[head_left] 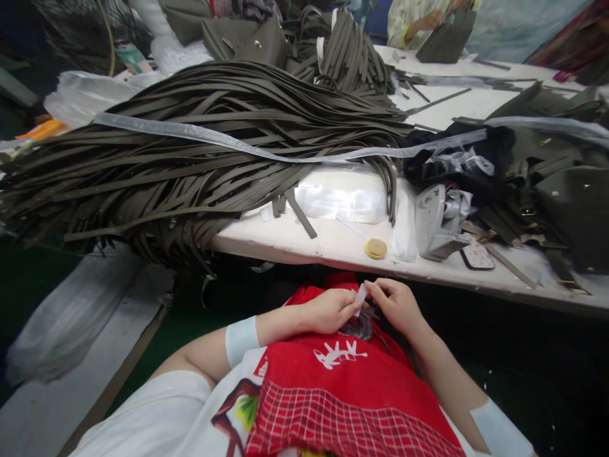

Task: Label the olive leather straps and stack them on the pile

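Both hands rest in my lap, over a red cloth [342, 381] below the table edge. My left hand [328, 310] and my right hand [394, 304] pinch a small pale strip [360, 296] between their fingertips; both are closed on it. A dark piece [359, 325] lies under the hands, too hidden to name. On the white table [304, 241] above, a big heap of olive-green straps [190, 152] spreads to the left, with a long translucent tape [266, 149] lying across it.
A small round tan pad [375, 248], a clear plastic bag [342, 197], a grey tool [435, 222] and dark olive bag parts [561, 190] lie on the table. Another person's hands [435, 19] hold an olive piece at the far side. Plastic sheeting [66, 317] lies lower left.
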`<state>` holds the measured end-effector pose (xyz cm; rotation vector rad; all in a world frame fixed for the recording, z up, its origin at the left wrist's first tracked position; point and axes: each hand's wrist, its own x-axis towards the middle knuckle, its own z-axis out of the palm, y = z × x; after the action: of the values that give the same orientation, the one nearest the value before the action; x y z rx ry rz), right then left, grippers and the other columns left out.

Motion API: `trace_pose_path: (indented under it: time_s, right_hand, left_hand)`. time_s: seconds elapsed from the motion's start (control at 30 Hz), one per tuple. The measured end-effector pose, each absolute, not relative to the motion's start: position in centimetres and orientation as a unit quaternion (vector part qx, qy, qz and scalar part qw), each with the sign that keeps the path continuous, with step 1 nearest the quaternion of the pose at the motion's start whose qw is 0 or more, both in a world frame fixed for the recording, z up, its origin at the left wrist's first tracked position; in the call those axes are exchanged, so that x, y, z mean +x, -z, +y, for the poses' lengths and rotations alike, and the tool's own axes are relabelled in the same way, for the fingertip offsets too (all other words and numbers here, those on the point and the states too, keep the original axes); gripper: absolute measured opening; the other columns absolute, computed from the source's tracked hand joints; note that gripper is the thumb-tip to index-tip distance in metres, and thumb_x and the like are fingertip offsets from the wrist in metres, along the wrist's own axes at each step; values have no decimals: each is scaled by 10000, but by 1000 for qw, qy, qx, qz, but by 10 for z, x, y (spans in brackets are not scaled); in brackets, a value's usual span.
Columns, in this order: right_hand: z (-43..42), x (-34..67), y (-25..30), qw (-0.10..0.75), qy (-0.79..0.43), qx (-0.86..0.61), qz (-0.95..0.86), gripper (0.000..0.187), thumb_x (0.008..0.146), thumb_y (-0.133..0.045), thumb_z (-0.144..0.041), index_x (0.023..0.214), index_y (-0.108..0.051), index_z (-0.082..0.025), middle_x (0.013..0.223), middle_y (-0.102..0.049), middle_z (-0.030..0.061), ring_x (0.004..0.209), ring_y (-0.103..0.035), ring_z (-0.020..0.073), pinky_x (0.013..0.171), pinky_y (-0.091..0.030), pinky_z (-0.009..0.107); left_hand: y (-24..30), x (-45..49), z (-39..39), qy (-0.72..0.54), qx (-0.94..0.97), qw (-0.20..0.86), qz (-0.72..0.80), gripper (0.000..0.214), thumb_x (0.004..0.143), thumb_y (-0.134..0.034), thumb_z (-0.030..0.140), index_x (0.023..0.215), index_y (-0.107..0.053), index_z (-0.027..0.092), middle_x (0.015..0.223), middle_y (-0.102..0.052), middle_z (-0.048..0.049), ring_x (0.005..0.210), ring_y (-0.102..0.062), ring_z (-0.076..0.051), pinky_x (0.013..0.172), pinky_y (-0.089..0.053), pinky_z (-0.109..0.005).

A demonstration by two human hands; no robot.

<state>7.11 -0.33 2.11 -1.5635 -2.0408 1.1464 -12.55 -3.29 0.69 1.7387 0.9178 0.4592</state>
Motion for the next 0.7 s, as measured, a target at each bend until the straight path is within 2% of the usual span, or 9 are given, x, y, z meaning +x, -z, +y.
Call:
trace_pose_path:
  time_s: [0.07,0.1,0.2,0.3,0.4,0.53,0.7]
  right_hand:
    - [-2,75,-11,155,-491,-560,-649,533,935,-368,-586,713,-640,-185,636,-622,20,596,-546,164,615,-423,289]
    - [-3,76,-7,154,-531,-554,-623,539,925,-367,-603,725,-637,-182,649,-621,18,610,-543,163,626,-422,291]
    - [-9,72,1,176,-628,-527,-545,480,820,-532,-633,680,-593,-179,601,-547,-18,580,-469,137,589,-383,276]
    - [-15,65,3,213,-681,-528,-461,451,733,-648,-614,687,-596,-169,574,-500,-41,546,-417,113,556,-352,260]
    - [-16,65,1,229,-650,-535,-489,440,745,-654,-591,671,-613,-159,578,-518,-27,558,-433,119,566,-362,263]
    - [-17,68,-3,235,-564,-548,-571,387,856,-555,-522,730,-652,-169,583,-548,-12,563,-473,138,569,-376,265]
    - [-19,67,-9,271,-448,-539,-660,294,908,-493,-381,757,-658,-189,711,-631,32,696,-575,183,665,-426,281]
  left_hand:
    - [-9,-123,-34,-204,737,521,378,373,1006,-306,329,879,-604,146,839,-631,-44,762,-576,-156,775,-482,-257]
    - [-10,-122,-34,-215,742,517,369,356,1008,-305,318,924,-606,147,900,-645,-58,817,-588,-167,821,-483,-272]
    - [-12,-119,-33,-235,765,497,336,300,1000,-328,271,1028,-603,156,1056,-656,-92,966,-595,-191,933,-467,-312]
    - [-12,-117,-33,-232,783,475,326,286,993,-342,247,1046,-608,156,1080,-656,-102,1026,-592,-200,971,-459,-323]
    - [-13,-116,-36,-239,790,461,326,277,982,-357,216,1102,-599,157,1114,-643,-102,1072,-573,-197,1000,-446,-325]
    - [-21,-117,-41,-265,782,447,344,297,972,-357,196,1088,-628,156,1120,-562,-111,1080,-525,-189,988,-448,-310]
    - [-22,-117,-40,-268,735,440,441,337,992,-346,292,876,-636,163,959,-494,-73,903,-518,-172,867,-472,-297]
